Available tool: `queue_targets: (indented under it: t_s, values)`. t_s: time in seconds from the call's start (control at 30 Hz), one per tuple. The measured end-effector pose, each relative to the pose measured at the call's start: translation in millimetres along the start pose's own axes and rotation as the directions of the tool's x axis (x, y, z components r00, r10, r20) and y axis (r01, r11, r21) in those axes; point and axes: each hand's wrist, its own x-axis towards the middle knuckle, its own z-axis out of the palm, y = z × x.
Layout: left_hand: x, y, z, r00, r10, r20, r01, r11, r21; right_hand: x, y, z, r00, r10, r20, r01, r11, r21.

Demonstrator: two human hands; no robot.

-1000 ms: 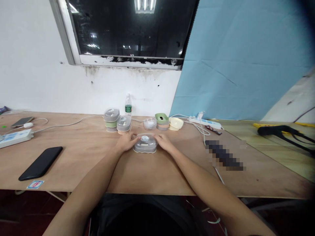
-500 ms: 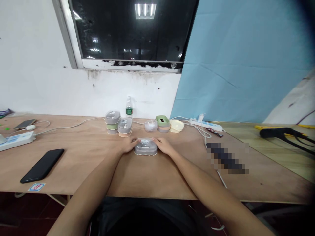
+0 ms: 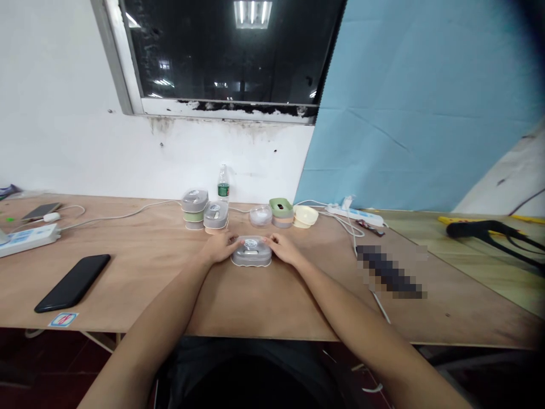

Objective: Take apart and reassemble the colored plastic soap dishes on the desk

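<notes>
At the near middle of the wooden table (image 3: pixel 251 307), left hand (image 3: pixel 219 248) and right hand (image 3: pixel 283 249) curved inward, one at each end of a grey box (image 3: pixel 251 261). Thumbs over the upper edge, fingers bent toward the far side, box held between both and resting level on the wood. Impossible to tell whether pressed or merely steadied. Clear lid (image 3: pixel 256 248) on top, seemingly seated; by that sign, closed or nearly so, though not yet let go. Just behind the left hand, a smaller lidded box (image 3: pixel 215 218); beside that, a taller lidded stack (image 3: pixel 195 211), both untouched and apparently complete. Farther right, a clear plastic piece (image 3: pixel 260 216), a green-topped stack (image 3: pixel 281 215) and a cream bowl (image 3: pixel 305 216), all untouched; no clear lid visible over the green, so apparently unfinished. Near the wall, a bottle (image 3: pixel 223 190); well apart leftward, a black phone (image 3: pixel 73 283).
</notes>
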Motion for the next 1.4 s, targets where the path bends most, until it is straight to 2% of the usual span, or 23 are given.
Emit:
queue_targets:
  t_s: [0.27,0.47,0.6,0.7,0.77,0.9,0.97,1.2,1.4]
  values:
    - [2.7,-6.4,2.7,1.000,0.028,0.009,-0.028,1.000,-0.008,1.5,1.1,1.7,1.000,-0.025,0.017,0.025,0.999,0.037]
    - [1.8,-2.7,4.3,0.998,0.060,0.004,-0.060,0.998,-0.004,2.2,4.0,3.8,1.000,-0.021,0.009,0.021,0.998,0.052]
    - [1.6,-1.0,5.4,1.000,0.031,0.003,-0.031,0.998,0.049,1.8,7.6,6.1,0.996,-0.087,-0.007,0.087,0.981,0.175]
    - [1.4,-1.3,5.9,1.000,0.025,0.014,-0.026,0.997,0.077,1.5,6.7,5.0,0.988,-0.148,0.048,0.130,0.954,0.268]
    - [0.9,-1.3,5.6,0.999,0.033,0.016,-0.034,0.997,0.072,1.4,3.9,2.5,0.988,-0.122,0.099,0.088,0.950,0.299]
    - [-0.5,-0.3,4.2,0.998,0.060,-0.005,-0.060,0.998,0.022,1.1,-2.0,-3.6,0.981,0.008,0.195,-0.074,0.938,0.337]
    - [-1.0,0.2,3.7,0.998,0.063,-0.019,-0.063,0.998,0.000,1.0,-2.1,-5.3,0.976,0.030,0.218,-0.110,0.925,0.364]
    - [-1.5,0.4,4.2,0.996,0.085,-0.014,-0.085,0.996,-0.024,3.7,12.4,-2.0,0.988,-0.095,0.120,0.036,0.906,0.421]
    - [0.6,0.0,5.0,0.997,0.081,0.000,-0.081,0.996,-0.032,5.5,16.1,2.1,0.989,-0.100,0.106,0.048,0.912,0.407]
